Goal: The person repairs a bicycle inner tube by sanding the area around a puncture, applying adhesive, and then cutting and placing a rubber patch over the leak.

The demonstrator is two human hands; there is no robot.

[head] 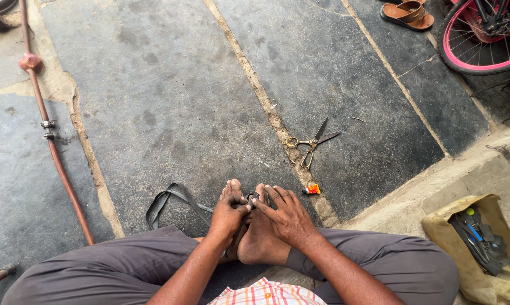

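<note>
A black rubber inner tube (170,199) trails across the stone floor (153,101) to the person's bare feet, where both hands meet on it. The left hand (228,213) has its grip closed, pinching the tube against the toes; the right hand (286,214) presses fingertips onto the same spot. Beyond lie a small orange glue tube (311,189), then scissors (311,144).
</note>
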